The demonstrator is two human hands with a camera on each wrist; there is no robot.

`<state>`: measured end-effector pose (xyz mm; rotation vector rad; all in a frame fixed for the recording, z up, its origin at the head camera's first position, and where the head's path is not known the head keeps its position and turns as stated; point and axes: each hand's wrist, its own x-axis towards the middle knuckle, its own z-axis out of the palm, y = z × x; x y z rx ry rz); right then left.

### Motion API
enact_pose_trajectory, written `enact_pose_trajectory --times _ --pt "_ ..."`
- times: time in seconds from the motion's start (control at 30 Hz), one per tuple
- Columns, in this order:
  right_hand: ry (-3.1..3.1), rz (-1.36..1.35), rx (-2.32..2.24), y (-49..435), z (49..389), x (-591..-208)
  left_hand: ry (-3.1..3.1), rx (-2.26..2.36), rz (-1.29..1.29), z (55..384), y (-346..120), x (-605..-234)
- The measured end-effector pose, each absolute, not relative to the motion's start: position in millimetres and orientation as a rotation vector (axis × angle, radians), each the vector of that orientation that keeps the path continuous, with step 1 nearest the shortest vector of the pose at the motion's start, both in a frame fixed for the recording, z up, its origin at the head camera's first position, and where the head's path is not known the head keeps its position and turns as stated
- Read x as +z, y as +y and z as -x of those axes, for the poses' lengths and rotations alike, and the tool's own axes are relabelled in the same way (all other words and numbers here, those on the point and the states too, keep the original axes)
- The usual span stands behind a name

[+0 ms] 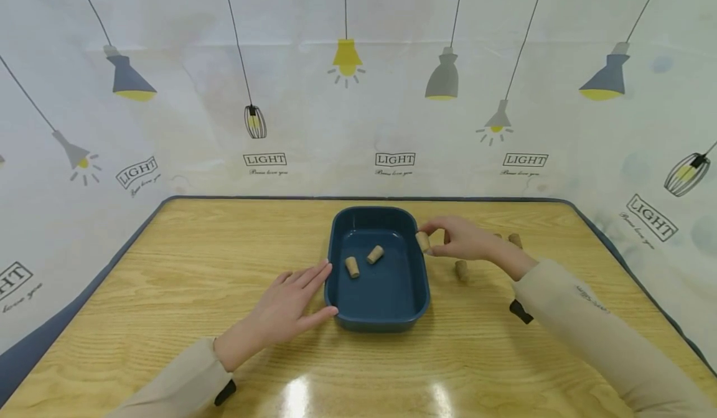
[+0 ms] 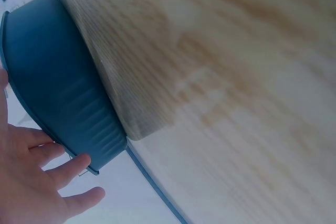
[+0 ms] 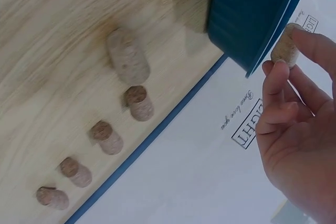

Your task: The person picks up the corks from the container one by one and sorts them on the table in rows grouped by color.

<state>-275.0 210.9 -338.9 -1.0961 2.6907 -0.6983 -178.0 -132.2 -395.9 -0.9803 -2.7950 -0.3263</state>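
A blue rectangular dish [image 1: 383, 300] stands on the wooden table, with a cork [image 1: 351, 267] and another cork [image 1: 375, 254] lying inside it. My left hand [image 1: 285, 306] touches the dish's left rim with its fingers spread and nearly straight; the left wrist view shows the fingertips along the dish's outer side. At the dish's right rim, my right hand [image 1: 462, 239] pinches a cork [image 1: 422, 242] between thumb and fingers. The right wrist view shows this held cork [image 3: 286, 45] up beside the rim.
Several loose corks [image 3: 107, 137] lie in a row on the table to the right of the dish, one cork [image 1: 461, 270] nearer the front. My right forearm partly hides them in the head view. A printed backdrop [image 1: 313, 125] surrounds the table's back and sides.
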Motion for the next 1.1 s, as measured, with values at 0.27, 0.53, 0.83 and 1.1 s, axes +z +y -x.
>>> enact_pose_trajectory --times 0.27,0.53,0.83,1.1 --pt "2.724 1.032 -0.753 239.4 268.0 -343.5 -2.799 -0.332 0.988 178.3 -131.7 -395.3" --pt "2.754 0.995 -0.740 263.1 258.2 -348.7 -2.793 -0.321 0.982 178.0 -131.9 -396.7" --pt "2.764 0.915 -0.738 286.6 250.7 -357.6 -2.798 -0.321 0.977 178.4 -132.1 -396.7" --pt "2.781 0.892 -0.724 305.2 250.5 -369.7 -2.797 -0.317 0.978 178.6 -132.7 -396.9"
